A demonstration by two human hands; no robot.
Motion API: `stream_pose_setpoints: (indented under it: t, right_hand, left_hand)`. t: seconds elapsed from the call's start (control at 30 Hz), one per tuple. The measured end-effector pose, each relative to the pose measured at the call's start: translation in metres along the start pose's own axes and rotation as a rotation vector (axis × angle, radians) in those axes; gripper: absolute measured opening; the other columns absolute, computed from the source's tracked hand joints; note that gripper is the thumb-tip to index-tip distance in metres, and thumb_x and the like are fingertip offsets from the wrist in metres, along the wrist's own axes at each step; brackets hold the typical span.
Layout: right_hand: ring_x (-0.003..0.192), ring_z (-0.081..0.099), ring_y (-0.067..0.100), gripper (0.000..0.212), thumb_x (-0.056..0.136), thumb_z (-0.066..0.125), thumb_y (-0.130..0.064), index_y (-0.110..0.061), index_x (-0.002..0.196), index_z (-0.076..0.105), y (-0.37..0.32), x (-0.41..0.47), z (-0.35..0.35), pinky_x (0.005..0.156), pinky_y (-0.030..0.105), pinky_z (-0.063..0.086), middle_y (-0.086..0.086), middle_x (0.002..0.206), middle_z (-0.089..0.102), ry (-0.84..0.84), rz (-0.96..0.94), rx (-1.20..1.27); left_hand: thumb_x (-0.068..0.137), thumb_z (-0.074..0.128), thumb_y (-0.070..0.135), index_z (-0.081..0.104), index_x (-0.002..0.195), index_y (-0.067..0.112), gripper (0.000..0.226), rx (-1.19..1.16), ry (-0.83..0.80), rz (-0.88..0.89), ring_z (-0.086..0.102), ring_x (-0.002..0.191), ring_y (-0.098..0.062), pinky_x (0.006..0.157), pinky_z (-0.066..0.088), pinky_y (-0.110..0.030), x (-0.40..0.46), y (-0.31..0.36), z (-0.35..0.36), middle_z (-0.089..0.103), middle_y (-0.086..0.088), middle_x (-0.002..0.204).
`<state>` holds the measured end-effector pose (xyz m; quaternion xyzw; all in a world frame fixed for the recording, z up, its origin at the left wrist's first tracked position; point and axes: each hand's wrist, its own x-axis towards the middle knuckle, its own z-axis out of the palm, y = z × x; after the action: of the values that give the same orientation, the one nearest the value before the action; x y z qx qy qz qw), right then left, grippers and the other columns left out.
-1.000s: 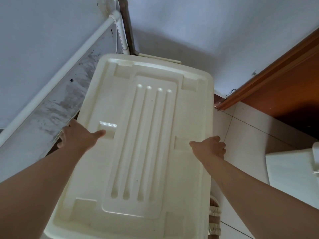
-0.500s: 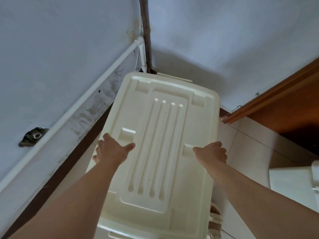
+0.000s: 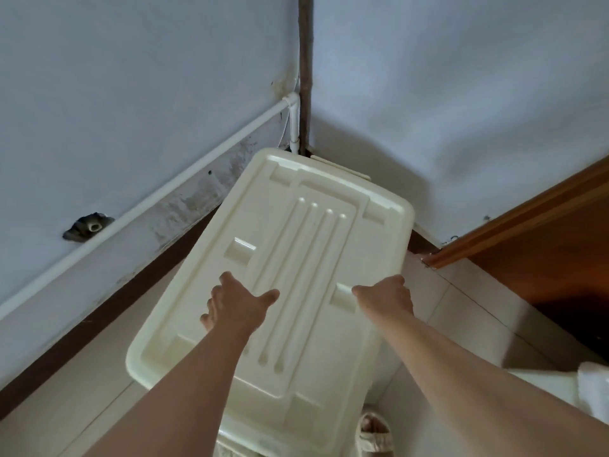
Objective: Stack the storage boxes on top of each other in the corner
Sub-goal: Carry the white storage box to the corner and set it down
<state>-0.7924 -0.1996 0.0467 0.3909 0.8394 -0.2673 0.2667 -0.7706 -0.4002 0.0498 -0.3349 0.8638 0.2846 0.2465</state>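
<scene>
1. We see a cream storage box [image 3: 296, 258] from above with its ribbed lid [image 3: 306, 232] on; its far end reaches into the corner where two pale walls meet, just beside a white pipe [image 3: 294, 127].
2. Our left hand [image 3: 235, 305] lies on the lid near its left edge, thumb spread toward the ribs; the fingertips pass over the edge and are hidden, so we cannot tell whether they grip it.
3. Our right hand [image 3: 385, 296] rests at the lid's right edge, thumb on top; its fingers curl out of sight over the rim.
4. The box walls are almost wholly hidden under the lid; we cannot tell what it stands on.
5. A sandalled foot [image 3: 374, 433] shows partly at the bottom; a white object [image 3: 560, 384] at right is cut off by the frame.
6. A dark hole [image 3: 86, 225] in the left wall holds a pipe stub.
</scene>
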Motion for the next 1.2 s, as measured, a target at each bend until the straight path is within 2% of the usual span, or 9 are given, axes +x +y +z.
stream_pose_setpoints:
  t: [0.2,0.37,0.5,0.63,0.87,1.0,1.2]
  right_hand:
    - [0.112,0.052,0.035,0.058,0.08,0.062,-0.028,-0.002,0.124,0.033,0.018,0.006,-0.021,0.09,0.046,0.05,0.017,0.126,0.048,-0.064,-0.178,-0.11]
    - [0.113,0.048,0.031,0.051,0.084,0.054,-0.026,-0.005,0.126,0.035,0.033,-0.003,-0.036,0.091,0.045,0.049,0.013,0.126,0.045,-0.083,-0.489,-0.385]
    - [0.118,0.042,0.028,0.053,0.087,0.055,-0.028,-0.008,0.13,0.034,0.043,-0.015,-0.036,0.092,0.036,0.043,0.012,0.128,0.042,-0.096,-0.708,-0.534]
    - [0.12,0.041,0.027,0.055,0.086,0.057,-0.027,-0.009,0.133,0.034,0.054,-0.025,-0.034,0.092,0.036,0.042,0.011,0.129,0.043,-0.1,-0.838,-0.596]
    - [0.119,0.04,0.029,0.062,0.084,0.059,-0.024,-0.005,0.137,0.034,0.083,-0.04,-0.038,0.092,0.037,0.04,0.013,0.126,0.044,-0.11,-1.036,-0.728]
    - [0.117,0.04,0.031,0.054,0.083,0.058,-0.02,-0.003,0.131,0.039,0.098,-0.034,-0.037,0.093,0.037,0.038,0.016,0.124,0.045,-0.098,-1.143,-0.78]
    - [0.114,0.041,0.028,0.053,0.084,0.06,-0.03,-0.007,0.127,0.04,0.11,-0.001,-0.03,0.092,0.034,0.037,0.012,0.124,0.046,-0.117,-1.301,-0.927]
  left_hand:
    - [0.075,0.069,0.052,0.024,0.142,0.007,0.093,-0.111,0.049,-0.088,0.042,0.129,-0.032,0.103,0.032,-0.047,-0.046,0.001,0.037,0.046,-0.014,0.139]
    - [0.076,0.068,0.054,0.022,0.144,0.01,0.093,-0.146,0.07,-0.151,0.039,0.132,-0.03,0.105,0.03,-0.047,-0.085,-0.005,0.062,0.041,-0.012,0.143]
    - [0.081,0.063,0.051,0.025,0.143,0.011,0.082,-0.137,0.082,-0.184,0.04,0.131,-0.029,0.104,0.03,-0.045,-0.115,-0.016,0.079,0.042,-0.009,0.142]
    - [0.086,0.056,0.049,0.028,0.141,0.012,0.072,-0.155,0.093,-0.214,0.041,0.13,-0.027,0.103,0.031,-0.043,-0.137,-0.024,0.092,0.043,-0.008,0.14]
    - [0.084,0.055,0.052,0.03,0.139,0.015,0.071,-0.143,0.151,-0.215,0.046,0.124,-0.026,0.099,0.033,-0.04,-0.173,-0.032,0.119,0.047,-0.006,0.135]
    - [0.085,0.055,0.051,0.03,0.139,0.016,0.07,-0.115,0.164,-0.191,0.045,0.125,-0.025,0.1,0.032,-0.04,-0.188,-0.032,0.143,0.047,-0.006,0.135]
    - [0.087,0.056,0.045,0.032,0.138,0.017,0.063,-0.094,0.166,-0.188,0.039,0.13,-0.022,0.102,0.03,-0.038,-0.194,-0.031,0.183,0.046,0.001,0.138]
